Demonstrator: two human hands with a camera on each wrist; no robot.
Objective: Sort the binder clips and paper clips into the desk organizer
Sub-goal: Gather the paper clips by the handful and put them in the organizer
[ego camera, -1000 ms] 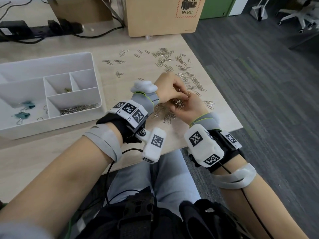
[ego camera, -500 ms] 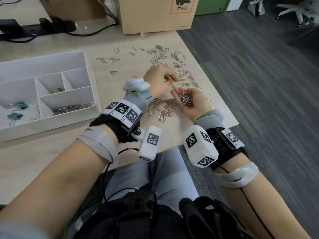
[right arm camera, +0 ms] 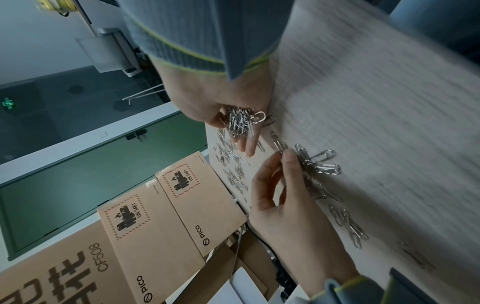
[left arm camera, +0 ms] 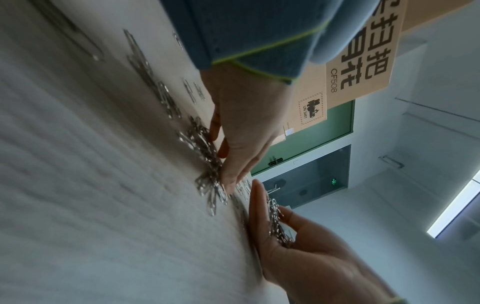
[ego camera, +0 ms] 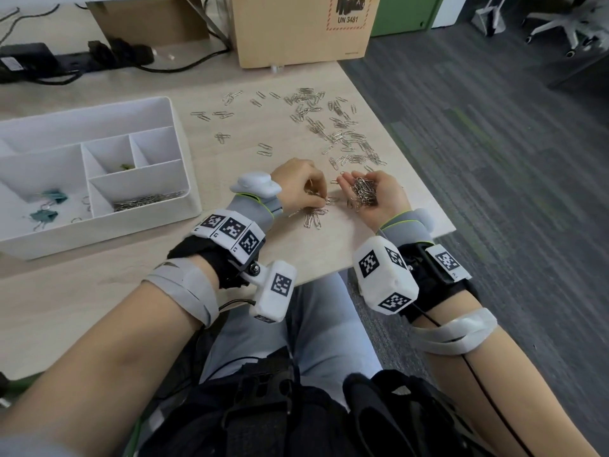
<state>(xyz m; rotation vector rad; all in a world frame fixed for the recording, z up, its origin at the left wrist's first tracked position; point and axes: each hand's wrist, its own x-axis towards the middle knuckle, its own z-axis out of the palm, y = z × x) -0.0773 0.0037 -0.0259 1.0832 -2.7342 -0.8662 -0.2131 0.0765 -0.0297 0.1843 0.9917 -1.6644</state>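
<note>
My right hand (ego camera: 346, 183) lies palm up near the table's right edge and cups a heap of silver paper clips (ego camera: 364, 191), its fingers almost straight. Just left of it my left hand (ego camera: 317, 200) is down on the table. Its curled fingertips (right arm camera: 288, 154) pinch at a small pile of paper clips (ego camera: 314, 216). More paper clips (ego camera: 333, 127) lie scattered further back. The white desk organizer (ego camera: 184, 153) stands at the left. Its front compartment holds paper clips (ego camera: 148, 201), and teal binder clips (ego camera: 49, 206) lie in the left one.
A cardboard box (ego camera: 296, 28) stands at the back of the table, with a power strip and cables (ego camera: 75, 57) to its left. The table's right edge (ego camera: 412, 159) runs close beside my right hand, with grey carpet beyond. My lap is below the front edge.
My left hand has left the right palm and gone down to the pile on the table. The right hand has turned palm up and spread, showing its heap of clips.
</note>
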